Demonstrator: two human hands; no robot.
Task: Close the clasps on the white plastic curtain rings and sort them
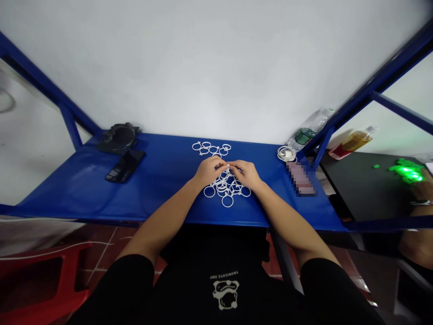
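My left hand (209, 171) and my right hand (246, 173) meet over the blue tabletop (162, 180), fingertips pinched together. Between them shows a bit of a white ring (228, 166); the fingers hide most of it. Just below the hands lies a loose heap of thin white rings (227, 200), each with a small knob, several overlapping. Beyond my left hand, a smaller group of similar white rings (204, 148) is spread near the wall.
On the left are a black phone (125, 166) and a crumpled black bag (120, 135). To the right lie a coiled white cable (287, 154), a plastic bottle (306, 133) and a pixelated item (301, 179). Another person's arm (422, 212) is near glowing green pieces (407, 171).
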